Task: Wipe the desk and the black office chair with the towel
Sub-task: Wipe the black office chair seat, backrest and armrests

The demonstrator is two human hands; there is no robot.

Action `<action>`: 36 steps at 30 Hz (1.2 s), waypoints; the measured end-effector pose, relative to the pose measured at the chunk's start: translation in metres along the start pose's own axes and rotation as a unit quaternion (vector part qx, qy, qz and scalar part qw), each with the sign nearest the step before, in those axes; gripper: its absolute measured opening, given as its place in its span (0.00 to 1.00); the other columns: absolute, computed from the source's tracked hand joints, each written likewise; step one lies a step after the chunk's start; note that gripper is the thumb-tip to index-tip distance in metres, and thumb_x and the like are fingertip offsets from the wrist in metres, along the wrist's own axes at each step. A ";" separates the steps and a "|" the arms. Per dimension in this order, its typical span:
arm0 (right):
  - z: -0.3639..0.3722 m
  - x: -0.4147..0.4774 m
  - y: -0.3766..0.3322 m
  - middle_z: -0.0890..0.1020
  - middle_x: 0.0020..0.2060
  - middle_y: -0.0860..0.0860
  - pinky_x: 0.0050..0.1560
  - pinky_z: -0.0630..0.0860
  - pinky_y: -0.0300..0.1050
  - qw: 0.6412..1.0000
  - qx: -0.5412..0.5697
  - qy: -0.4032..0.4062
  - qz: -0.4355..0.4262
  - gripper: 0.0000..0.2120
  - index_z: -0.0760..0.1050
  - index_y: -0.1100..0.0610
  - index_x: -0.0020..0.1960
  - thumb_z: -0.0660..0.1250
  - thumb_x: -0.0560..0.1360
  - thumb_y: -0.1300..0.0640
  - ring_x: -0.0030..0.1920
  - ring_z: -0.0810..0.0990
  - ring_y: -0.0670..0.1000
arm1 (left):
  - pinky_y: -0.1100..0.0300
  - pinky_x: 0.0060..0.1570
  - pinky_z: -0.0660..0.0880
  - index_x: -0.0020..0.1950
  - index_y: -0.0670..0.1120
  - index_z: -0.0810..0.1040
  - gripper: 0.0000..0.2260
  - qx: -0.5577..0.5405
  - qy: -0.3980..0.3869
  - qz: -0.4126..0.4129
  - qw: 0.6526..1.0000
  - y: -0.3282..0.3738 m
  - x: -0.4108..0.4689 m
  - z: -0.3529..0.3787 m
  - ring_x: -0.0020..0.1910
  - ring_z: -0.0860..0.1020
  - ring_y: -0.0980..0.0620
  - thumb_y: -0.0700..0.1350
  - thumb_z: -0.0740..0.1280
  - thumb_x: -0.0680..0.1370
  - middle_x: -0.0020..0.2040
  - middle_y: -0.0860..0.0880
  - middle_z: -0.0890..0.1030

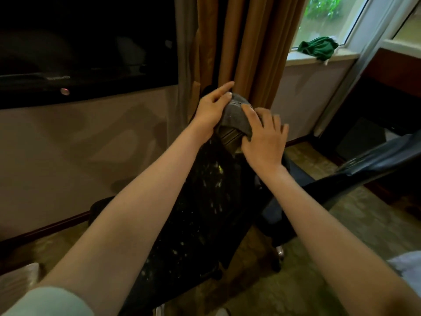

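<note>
Leftmost, the television (86, 42) carries a logo too blurred to read. Both hands lie open, the left hand (213, 109) and right hand (265, 139) pressing the towel (235, 118) onto the chair (200, 201) top. Pale specks cover its back, so wiping seems barely begun; no counter shows.

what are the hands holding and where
The grey towel, pressed over the top of the black chair: left hand on its left side, right hand on its right.
</note>
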State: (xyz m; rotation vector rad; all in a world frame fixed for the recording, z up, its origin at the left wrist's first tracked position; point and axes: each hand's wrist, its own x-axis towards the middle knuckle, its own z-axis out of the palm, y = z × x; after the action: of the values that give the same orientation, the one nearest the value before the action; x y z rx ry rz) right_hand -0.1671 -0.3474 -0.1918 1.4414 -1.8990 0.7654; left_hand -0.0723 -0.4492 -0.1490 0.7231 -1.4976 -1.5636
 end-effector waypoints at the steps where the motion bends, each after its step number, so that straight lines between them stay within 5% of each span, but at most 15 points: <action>1: 0.003 0.002 0.007 0.78 0.54 0.57 0.48 0.71 0.56 0.998 -0.059 -0.021 -0.016 0.31 0.73 0.53 0.64 0.73 0.61 0.61 0.51 0.77 0.61 | 0.68 0.43 0.77 0.68 0.45 0.72 0.15 0.027 0.006 -0.007 1.000 -0.010 0.006 0.005 0.51 0.78 0.54 0.41 0.58 0.82 0.58 0.45 0.77; 4: 0.018 -0.007 0.021 0.80 0.51 0.60 0.53 0.71 0.62 0.981 -0.146 -0.114 -0.056 0.26 0.78 0.55 0.57 0.76 0.59 0.56 0.51 0.78 0.61 | 0.66 0.53 0.73 0.68 0.43 0.71 0.15 0.116 0.011 -0.071 0.991 -0.054 0.011 0.015 0.62 0.74 0.49 0.42 0.56 0.83 0.65 0.43 0.74; 7: 0.031 -0.024 0.024 0.81 0.49 0.59 0.52 0.75 0.57 0.967 -0.169 -0.174 -0.080 0.23 0.81 0.55 0.50 0.77 0.56 0.53 0.49 0.79 0.60 | 0.63 0.59 0.67 0.70 0.43 0.69 0.16 0.173 0.000 -0.116 0.978 -0.090 0.000 0.019 0.67 0.70 0.49 0.43 0.54 0.83 0.67 0.45 0.72; 14: 0.042 -0.047 0.026 0.80 0.41 0.57 0.42 0.76 0.48 0.968 -0.140 -0.154 -0.138 0.15 0.82 0.56 0.43 0.77 0.57 0.54 0.40 0.79 0.58 | 0.62 0.53 0.71 0.67 0.42 0.72 0.14 0.229 -0.032 -0.131 0.964 -0.117 -0.014 0.012 0.60 0.75 0.49 0.42 0.57 0.82 0.63 0.43 0.76; 21: 0.047 -0.059 0.017 0.80 0.36 0.55 0.40 0.76 0.47 0.950 -0.102 -0.237 -0.174 0.15 0.82 0.55 0.40 0.78 0.56 0.51 0.38 0.78 0.57 | 0.59 0.55 0.70 0.67 0.43 0.72 0.15 0.296 -0.058 -0.195 0.933 -0.129 -0.033 -0.003 0.60 0.74 0.45 0.42 0.56 0.82 0.62 0.43 0.76; 26: 0.049 -0.080 -0.011 0.77 0.54 0.58 0.55 0.70 0.50 0.866 -0.047 -0.466 -0.174 0.17 0.76 0.57 0.59 0.65 0.73 0.51 0.57 0.74 0.60 | 0.56 0.57 0.70 0.60 0.39 0.76 0.13 0.400 -0.123 -0.297 0.858 -0.156 -0.060 -0.030 0.59 0.74 0.41 0.41 0.56 0.82 0.59 0.40 0.77; 30: 0.046 -0.075 -0.035 0.79 0.46 0.54 0.41 0.71 0.44 0.805 0.049 -0.579 -0.121 0.08 0.75 0.55 0.48 0.65 0.72 0.53 0.51 0.78 0.57 | 0.60 0.46 0.70 0.43 0.45 0.77 0.11 0.403 -0.156 -0.327 0.840 -0.160 -0.077 -0.055 0.54 0.75 0.44 0.42 0.58 0.81 0.48 0.43 0.78; 33: 0.037 -0.059 -0.036 0.79 0.50 0.53 0.44 0.70 0.44 0.853 0.039 -0.509 -0.107 0.13 0.76 0.53 0.54 0.64 0.72 0.50 0.54 0.77 0.56 | 0.60 0.54 0.71 0.56 0.42 0.80 0.12 0.371 -0.088 -0.273 0.883 -0.138 -0.063 -0.061 0.59 0.75 0.44 0.42 0.59 0.81 0.58 0.42 0.79; 36: 0.020 -0.029 -0.028 0.78 0.55 0.54 0.52 0.71 0.46 0.923 0.010 -0.370 -0.103 0.18 0.74 0.53 0.61 0.63 0.73 0.49 0.56 0.75 0.57 | 0.59 0.60 0.69 0.60 0.45 0.79 0.13 0.293 -0.033 -0.186 0.937 -0.101 -0.037 -0.052 0.61 0.74 0.46 0.43 0.58 0.81 0.62 0.44 0.78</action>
State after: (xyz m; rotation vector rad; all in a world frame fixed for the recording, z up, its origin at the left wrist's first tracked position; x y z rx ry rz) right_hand -0.1365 -0.3515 -0.2251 2.1024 -2.2025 0.1235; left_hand -0.0273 -0.4489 -0.2595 1.3696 -1.9932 -1.4084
